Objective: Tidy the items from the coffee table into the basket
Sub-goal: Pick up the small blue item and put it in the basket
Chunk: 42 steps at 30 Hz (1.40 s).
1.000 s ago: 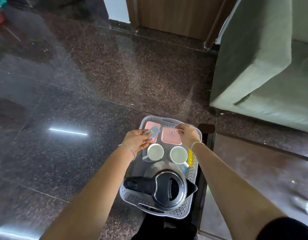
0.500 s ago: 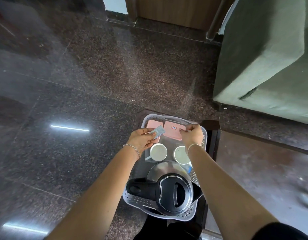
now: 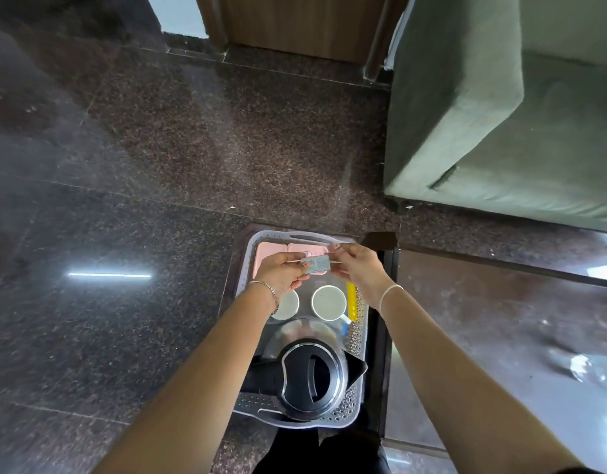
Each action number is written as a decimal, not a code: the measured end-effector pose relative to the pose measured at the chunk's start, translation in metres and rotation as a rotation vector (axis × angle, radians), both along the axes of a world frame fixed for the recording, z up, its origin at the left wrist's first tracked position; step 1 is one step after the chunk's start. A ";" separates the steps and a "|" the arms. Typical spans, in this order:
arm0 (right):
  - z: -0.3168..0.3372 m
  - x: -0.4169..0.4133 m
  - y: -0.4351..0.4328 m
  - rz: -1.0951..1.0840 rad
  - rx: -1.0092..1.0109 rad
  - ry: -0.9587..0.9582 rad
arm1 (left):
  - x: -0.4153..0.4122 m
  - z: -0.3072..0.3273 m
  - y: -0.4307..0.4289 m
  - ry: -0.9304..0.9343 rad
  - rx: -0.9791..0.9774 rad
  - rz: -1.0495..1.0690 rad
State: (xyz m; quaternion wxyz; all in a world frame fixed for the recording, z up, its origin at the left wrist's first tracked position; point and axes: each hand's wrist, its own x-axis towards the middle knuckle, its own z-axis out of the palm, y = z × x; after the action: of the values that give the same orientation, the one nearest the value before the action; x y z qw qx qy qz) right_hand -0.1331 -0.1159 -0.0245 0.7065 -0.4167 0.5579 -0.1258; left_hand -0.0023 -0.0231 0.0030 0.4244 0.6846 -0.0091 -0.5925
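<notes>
Basket (image 3: 242, 278) crowded by kettle (image 3: 312, 378), two cups (image 3: 329, 302), pink boxes (image 3: 271, 249).

My two bare forearms, thin chain bracelet (image 3: 273, 295) on my left wrist, pale band (image 3: 387, 294) on my right wrist, dark sleeve edge at the lower right corner of the frame

Both hands, left hand (image 3: 282, 273) and right hand (image 3: 358, 270), hold a small grey packet (image 3: 316, 264) over the basket (image 3: 243, 268) with cups and a kettle (image 3: 310, 379).
</notes>
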 end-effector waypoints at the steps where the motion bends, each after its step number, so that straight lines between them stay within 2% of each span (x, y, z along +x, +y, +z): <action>1: 0.006 -0.005 -0.002 0.063 0.010 -0.038 | -0.004 0.002 -0.005 0.002 -0.003 -0.011; 4: 0.016 -0.021 -0.011 0.161 -0.071 -0.050 | -0.014 0.007 -0.018 0.016 -0.020 -0.041; 8: 0.007 -0.038 -0.027 0.228 -0.280 0.243 | -0.022 0.005 -0.022 -0.007 -0.033 -0.082; 11: -0.008 -0.045 -0.033 0.394 -0.428 0.443 | -0.022 0.000 -0.017 -0.013 0.008 -0.055; 14: -0.015 -0.041 -0.031 0.552 -0.596 0.549 | -0.020 -0.005 -0.012 -0.006 0.033 -0.018; 17: -0.018 -0.031 -0.025 0.693 -0.735 0.573 | -0.018 -0.009 -0.007 0.000 0.050 -0.002; 25: -0.025 -0.024 -0.017 1.008 -0.757 0.728 | -0.017 -0.013 -0.004 0.028 0.044 -0.006; 29: -0.024 -0.029 -0.012 0.951 -0.773 0.740 | -0.018 -0.012 -0.004 0.023 0.045 -0.023; 35: -0.003 -0.045 -0.013 0.583 -0.763 0.671 | -0.027 0.004 -0.007 0.061 0.011 0.000; 38: 0.014 -0.062 -0.014 0.349 -0.694 0.607 | -0.038 0.019 -0.011 0.063 -0.020 -0.015; 42: 0.040 -0.094 -0.010 0.211 -0.629 0.518 | -0.059 0.041 -0.020 0.023 -0.074 -0.046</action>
State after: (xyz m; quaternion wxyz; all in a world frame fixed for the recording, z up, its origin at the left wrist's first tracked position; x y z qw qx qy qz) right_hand -0.2272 -0.1255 0.0156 0.3904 -0.6848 0.6058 -0.1079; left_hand -0.0616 -0.0435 0.0445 0.4356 0.6614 -0.0418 -0.6092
